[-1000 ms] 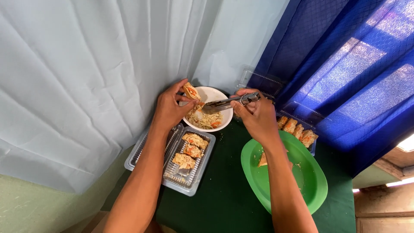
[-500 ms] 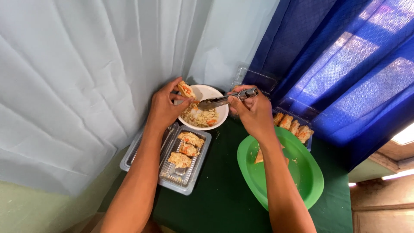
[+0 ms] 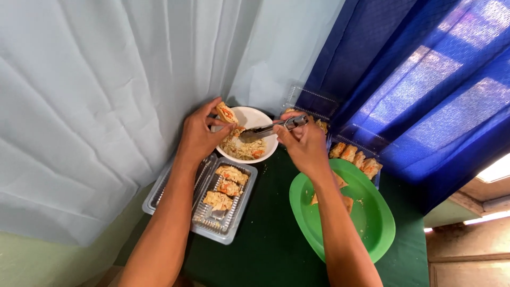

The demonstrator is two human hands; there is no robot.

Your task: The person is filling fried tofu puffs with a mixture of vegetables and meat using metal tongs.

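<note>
Spoon [image 3: 265,131] in right hand [image 3: 303,144]

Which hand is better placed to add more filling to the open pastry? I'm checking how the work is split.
Right: the right hand holds the spoon over the filling bowl, while the left hand holds the pastry.

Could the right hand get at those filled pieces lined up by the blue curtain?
Probably yes. The right hand holds a spoon over the white bowl, and the row of pieces lies just beside its wrist, uncovered, with nothing between. It would have to free its fingers first.
</note>
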